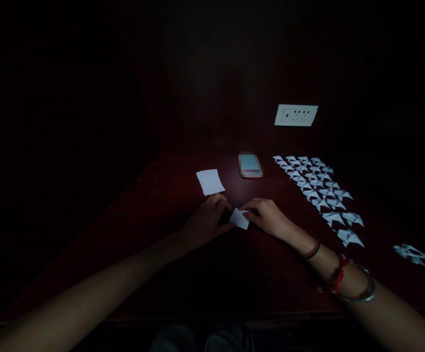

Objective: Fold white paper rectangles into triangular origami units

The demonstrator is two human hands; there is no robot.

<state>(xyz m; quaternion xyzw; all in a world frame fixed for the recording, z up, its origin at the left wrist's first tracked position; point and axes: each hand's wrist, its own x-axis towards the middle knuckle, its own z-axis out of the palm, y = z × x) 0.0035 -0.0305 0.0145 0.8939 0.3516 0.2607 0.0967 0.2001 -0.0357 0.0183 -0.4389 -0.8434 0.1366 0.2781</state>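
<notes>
A small folded piece of white paper [240, 219] is held between my two hands, low over the dark red table. My left hand [212, 215], with a ring on one finger, pinches its left edge between thumb and fingers. On the opposite side, my right hand [267, 216] grips the paper's right edge with thumb and fingertips. Just beyond my left hand lies a stack of square white paper sheets [210, 182]. Rows of folded white paper figures [315, 188] stretch along the table to the right of my right hand.
A blurred, phone-like flat object [250, 165] lies near the back of the table [142, 210]. On the wall behind is a white power socket [296, 115]. At the far right sits a small pale object like scissors [412, 254]. The surroundings are very dark.
</notes>
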